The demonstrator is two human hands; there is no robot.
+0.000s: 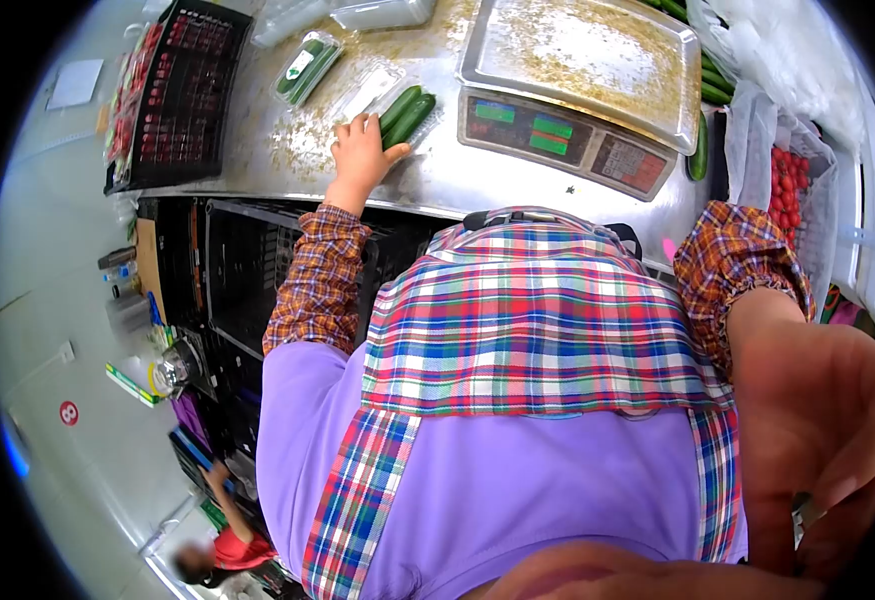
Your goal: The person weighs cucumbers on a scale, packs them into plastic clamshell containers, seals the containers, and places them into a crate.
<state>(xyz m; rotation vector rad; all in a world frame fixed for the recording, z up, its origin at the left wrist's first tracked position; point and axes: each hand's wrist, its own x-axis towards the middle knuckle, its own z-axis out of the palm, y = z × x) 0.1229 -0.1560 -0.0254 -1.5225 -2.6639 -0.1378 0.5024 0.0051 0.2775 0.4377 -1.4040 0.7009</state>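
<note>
My left hand [359,155] rests at the near end of an opened clear plastic tray on the steel table, its fingers spread and its thumb beside the cucumbers [409,115]. The fingertips touch the tray's near side. A clear lid part [372,88] lies just left of the cucumbers. Close to the camera, at the right, is my right hand [817,420], large and partly in shadow. Its fingers bend towards the lower edge and are partly hidden, so I cannot see whether they hold anything. Further left stands a closed pack of cucumbers [307,70] with a label.
A scale [577,140] with a stained steel pan stands right of the cucumbers. Small red tomatoes [787,190] fill a lined crate at the right. A black crate [177,95] stands on the left, clear trays [382,12] at the back. A person in red [237,550] is at lower left.
</note>
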